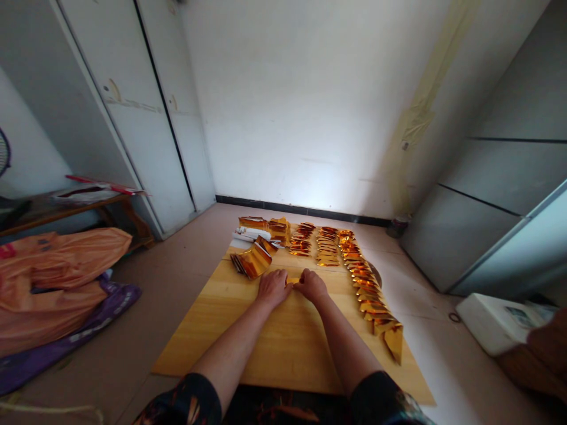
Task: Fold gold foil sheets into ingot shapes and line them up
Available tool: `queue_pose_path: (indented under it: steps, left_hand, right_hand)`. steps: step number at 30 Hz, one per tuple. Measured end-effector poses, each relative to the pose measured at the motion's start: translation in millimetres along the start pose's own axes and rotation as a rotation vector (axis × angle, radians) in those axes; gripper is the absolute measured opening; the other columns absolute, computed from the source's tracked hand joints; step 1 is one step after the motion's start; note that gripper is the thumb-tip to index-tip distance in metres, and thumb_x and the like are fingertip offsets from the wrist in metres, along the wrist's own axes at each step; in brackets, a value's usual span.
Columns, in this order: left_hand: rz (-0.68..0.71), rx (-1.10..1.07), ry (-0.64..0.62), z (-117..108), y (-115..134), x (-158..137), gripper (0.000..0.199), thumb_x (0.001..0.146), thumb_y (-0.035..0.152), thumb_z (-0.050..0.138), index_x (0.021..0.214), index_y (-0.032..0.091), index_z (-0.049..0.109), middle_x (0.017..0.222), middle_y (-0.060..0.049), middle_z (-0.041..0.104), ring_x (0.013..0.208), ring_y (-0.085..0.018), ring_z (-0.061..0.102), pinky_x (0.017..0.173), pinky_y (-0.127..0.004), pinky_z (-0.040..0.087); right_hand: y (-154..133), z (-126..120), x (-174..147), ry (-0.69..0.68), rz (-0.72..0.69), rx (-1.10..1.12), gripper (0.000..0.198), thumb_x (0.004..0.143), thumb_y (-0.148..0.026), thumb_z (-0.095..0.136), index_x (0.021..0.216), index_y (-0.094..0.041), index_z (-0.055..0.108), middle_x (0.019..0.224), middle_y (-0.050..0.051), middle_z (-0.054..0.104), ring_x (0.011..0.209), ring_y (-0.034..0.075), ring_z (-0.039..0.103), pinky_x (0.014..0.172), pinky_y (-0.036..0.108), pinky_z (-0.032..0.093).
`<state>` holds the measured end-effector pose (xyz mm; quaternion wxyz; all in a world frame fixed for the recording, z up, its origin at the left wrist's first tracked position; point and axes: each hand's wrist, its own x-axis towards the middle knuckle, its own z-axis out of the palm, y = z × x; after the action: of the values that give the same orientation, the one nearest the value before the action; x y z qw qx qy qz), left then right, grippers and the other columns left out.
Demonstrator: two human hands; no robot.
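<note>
Both sets of fingers curl down, pinching a small gold foil sheet [293, 280] that peeks out between the left hand [273, 287] and right hand [312, 285], pressed flat on the wooden board [283, 348]. It seems partly folded. Beyond lie 3 rows of folded gold pieces [328, 245] and a foil stack [253, 261].

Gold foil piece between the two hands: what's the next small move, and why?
Probably finish pressing the fold flat, then set it at the near end of the folded row. Both the left hand and right hand pinch the small gold foil piece against the wooden board; unfolded sheets wait beside the left hand.
</note>
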<state>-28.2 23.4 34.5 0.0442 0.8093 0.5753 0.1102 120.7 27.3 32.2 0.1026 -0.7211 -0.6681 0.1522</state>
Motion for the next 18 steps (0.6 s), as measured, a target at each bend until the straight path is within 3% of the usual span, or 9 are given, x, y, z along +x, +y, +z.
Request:
queue_pose_path:
  steps: [7,18]
  left_hand:
    - [-0.03,-0.002,0.014,3,1,0,0.021,0.083,0.039,0.055,0.094,0.02,0.056,0.095,-0.006,0.065,0.094,-0.022,0.06,0.084,-0.034,0.04]
    - [0.047,-0.044,-0.007,6,-16,1,0.012,0.085,0.027,0.053,0.094,0.021,0.056,0.097,-0.004,0.062,0.093,-0.019,0.058,0.079,-0.029,0.041]
  right_hand:
    - [1,1,1,0.008,0.013,0.026,0.028,0.073,-0.033,0.069,0.094,-0.019,0.06,0.092,0.006,0.066,0.08,0.017,0.061,0.061,0.023,0.035]
    - [14,0,10,0.021,-0.001,0.192,0.018,0.064,-0.005,0.064,0.074,-0.019,0.065,0.075,0.0,0.067,0.071,0.013,0.059,0.059,0.02,0.035]
